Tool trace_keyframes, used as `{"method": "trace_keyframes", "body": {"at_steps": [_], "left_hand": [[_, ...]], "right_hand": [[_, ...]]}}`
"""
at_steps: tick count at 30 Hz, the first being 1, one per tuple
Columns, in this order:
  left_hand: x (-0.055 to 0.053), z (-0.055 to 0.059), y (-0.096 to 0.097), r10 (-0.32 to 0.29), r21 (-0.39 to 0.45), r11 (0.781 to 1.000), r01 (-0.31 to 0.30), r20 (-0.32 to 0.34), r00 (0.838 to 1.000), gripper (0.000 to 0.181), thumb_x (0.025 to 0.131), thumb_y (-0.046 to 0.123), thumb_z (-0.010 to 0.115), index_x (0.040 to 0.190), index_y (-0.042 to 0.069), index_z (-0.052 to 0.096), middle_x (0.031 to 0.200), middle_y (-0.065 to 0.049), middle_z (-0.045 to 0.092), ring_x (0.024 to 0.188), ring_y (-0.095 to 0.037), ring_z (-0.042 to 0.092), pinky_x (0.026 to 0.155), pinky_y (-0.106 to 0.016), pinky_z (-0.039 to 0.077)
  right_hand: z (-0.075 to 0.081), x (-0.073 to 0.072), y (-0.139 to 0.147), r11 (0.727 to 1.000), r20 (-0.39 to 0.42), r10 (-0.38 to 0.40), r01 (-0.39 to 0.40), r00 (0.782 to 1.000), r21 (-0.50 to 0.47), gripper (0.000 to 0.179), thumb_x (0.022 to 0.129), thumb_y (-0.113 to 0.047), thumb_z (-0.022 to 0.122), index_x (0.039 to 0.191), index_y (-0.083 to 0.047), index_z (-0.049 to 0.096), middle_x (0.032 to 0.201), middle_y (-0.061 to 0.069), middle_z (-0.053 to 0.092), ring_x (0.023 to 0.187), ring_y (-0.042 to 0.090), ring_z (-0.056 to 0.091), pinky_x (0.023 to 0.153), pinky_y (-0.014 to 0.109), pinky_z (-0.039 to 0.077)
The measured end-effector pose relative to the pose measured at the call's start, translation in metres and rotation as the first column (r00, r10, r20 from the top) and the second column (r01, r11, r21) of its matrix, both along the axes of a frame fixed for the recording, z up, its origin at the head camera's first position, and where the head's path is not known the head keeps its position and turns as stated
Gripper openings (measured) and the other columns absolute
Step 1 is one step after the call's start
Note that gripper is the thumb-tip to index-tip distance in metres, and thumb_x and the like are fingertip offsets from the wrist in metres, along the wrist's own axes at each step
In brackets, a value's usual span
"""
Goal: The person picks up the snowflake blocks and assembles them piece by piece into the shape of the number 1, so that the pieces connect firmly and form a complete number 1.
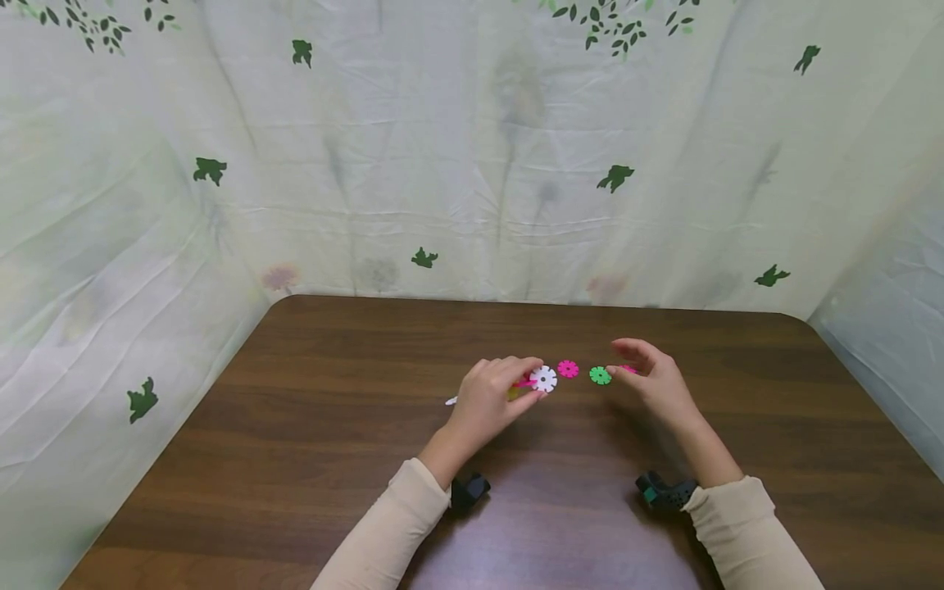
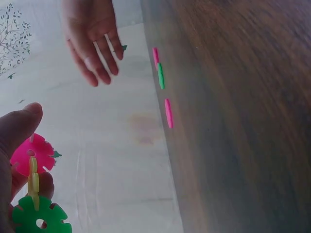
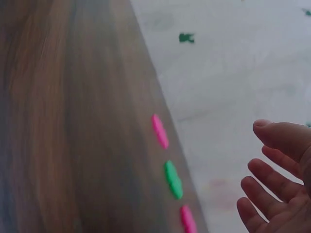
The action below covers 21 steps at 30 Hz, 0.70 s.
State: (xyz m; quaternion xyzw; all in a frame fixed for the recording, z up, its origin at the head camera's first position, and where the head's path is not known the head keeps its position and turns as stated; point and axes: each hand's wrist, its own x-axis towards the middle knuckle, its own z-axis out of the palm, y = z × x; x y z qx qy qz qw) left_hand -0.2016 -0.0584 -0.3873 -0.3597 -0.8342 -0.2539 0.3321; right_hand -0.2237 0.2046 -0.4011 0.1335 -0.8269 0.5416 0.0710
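My left hand (image 1: 483, 397) pinches a group of joined slotted plastic discs between thumb and fingers. The white disc (image 1: 544, 378) faces up at its fingertips in the head view. From the left wrist, a pink disc (image 2: 43, 153), a yellow disc (image 2: 33, 182) seen edge-on and a green disc (image 2: 53, 216) show interlocked; fingers hide part of them. My right hand (image 1: 660, 389) is held over the table to the right, fingers spread and nothing in them. Below its fingertips lie a loose green disc (image 1: 601, 375) and a pink disc (image 1: 628, 369), partly covered by the hand.
Another loose pink disc (image 1: 568, 369) lies on the brown wooden table (image 1: 332, 442) between the hands. A white piece (image 1: 451, 401) shows just left of my left hand. Behind the table hangs a pale curtain (image 1: 472, 164) with green leaf prints.
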Motion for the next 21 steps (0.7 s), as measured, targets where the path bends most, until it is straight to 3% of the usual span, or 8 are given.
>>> {"method": "trace_keyframes", "body": {"at_steps": [8,15,21], "left_hand": [[0.000,-0.001,0.000,-0.002,0.000,1.000,0.002,0.001,1.000,0.033,0.072,0.023,0.076,0.101,0.011,0.066,0.086,0.005,0.064,0.069,-0.008,0.054,0.060,-0.024,0.037],[-0.001,-0.001,0.000,-0.004,0.001,1.000,0.004,-0.004,1.000,0.033,0.072,0.023,0.076,0.101,0.010,0.067,0.087,0.005,0.064,0.070,-0.008,0.055,0.060,-0.023,0.038],[-0.002,-0.001,0.000,-0.006,0.007,1.000,0.006,-0.029,1.000,0.034,0.071,0.023,0.077,0.100,0.010,0.067,0.086,0.004,0.064,0.070,-0.008,0.055,0.060,-0.023,0.038]], "right_hand": [[-0.020,-0.009,0.017,0.997,0.027,-0.045,0.043,0.999,0.060,0.046,0.081,-0.011,0.066,0.121,0.005,0.048,0.121,0.023,0.051,0.111,0.035,0.047,0.090,0.045,0.038],[-0.029,-0.009,0.024,0.990,0.093,-0.056,0.044,0.994,0.133,0.052,0.083,-0.017,0.065,0.126,0.004,0.045,0.123,0.025,0.048,0.113,0.037,0.045,0.091,0.048,0.035],[-0.034,-0.011,0.026,0.965,0.114,-0.061,0.029,0.992,0.261,0.051,0.086,-0.016,0.061,0.129,0.003,0.042,0.127,0.025,0.044,0.115,0.039,0.040,0.093,0.050,0.032]]}}
